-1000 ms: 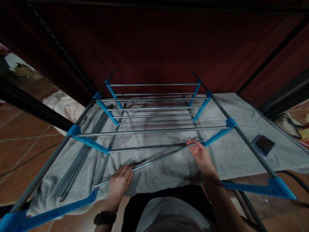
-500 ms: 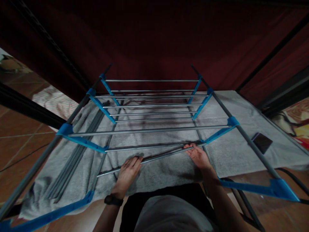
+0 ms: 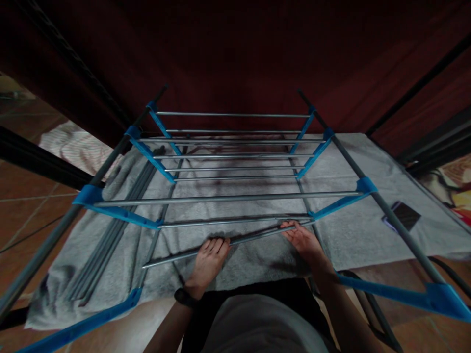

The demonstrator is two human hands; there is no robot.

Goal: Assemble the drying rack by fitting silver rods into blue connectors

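Observation:
A thin grey metal rod (image 3: 257, 236) slants across the front of a rack made of grey tubes and blue plastic brackets. My left hand (image 3: 211, 260), with a dark band on the wrist, is closed over the rod left of its middle. Near the rod's right end, my right hand (image 3: 302, 241) pinches it between thumb and fingers, close to a blue bracket (image 3: 336, 206). The rod's left end lies free by the lower left tube. Just behind it, a fixed crossbar (image 3: 235, 221) spans the two sides of the rack.
A bundle of grey tubes (image 3: 114, 235) lies on the left of the grey blanket (image 3: 349, 240). On the right rests a dark phone (image 3: 404, 215). Behind the rack hangs a dark red curtain (image 3: 235, 59). Tiled floor (image 3: 22, 215) shows at left.
My left hand has slid right along the rod, closer to its middle. My right hand stays at the right end. The view has shifted slightly.

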